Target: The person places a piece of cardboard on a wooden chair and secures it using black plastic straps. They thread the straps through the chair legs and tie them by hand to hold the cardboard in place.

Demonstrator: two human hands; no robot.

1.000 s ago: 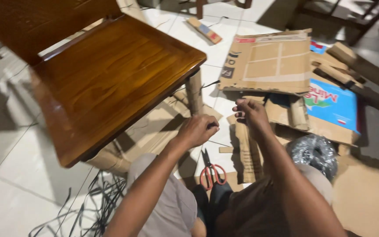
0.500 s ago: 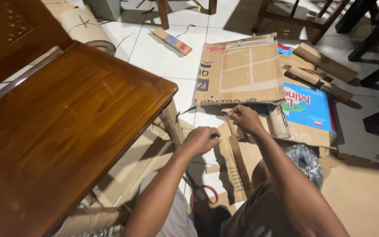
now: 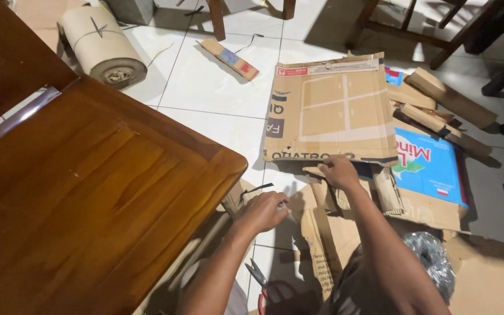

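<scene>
My left hand (image 3: 262,212) is closed around the top of a cardboard-wrapped chair leg (image 3: 233,200) just under the corner of the wooden chair seat (image 3: 106,192). My right hand (image 3: 338,171) rests with fingers curled on the near edge of a flattened brown cardboard box (image 3: 333,111) lying on the tiled floor. Narrow cardboard strips (image 3: 316,233) lie between my two forearms. Red-handled scissors (image 3: 263,289) lie on the floor below my left arm.
A roll of corrugated cardboard (image 3: 103,49) lies at the upper left. A blue printed carton (image 3: 433,166), cardboard offcuts (image 3: 450,99) and a small strip (image 3: 228,58) litter the floor. Dark chair legs (image 3: 438,23) stand at the back. A bundle of clear plastic (image 3: 436,265) sits by my right arm.
The view has tilted further toward the floor ahead and the chair seat fills more of the left. Both hands stay at the leg and the cardboard edge.
</scene>
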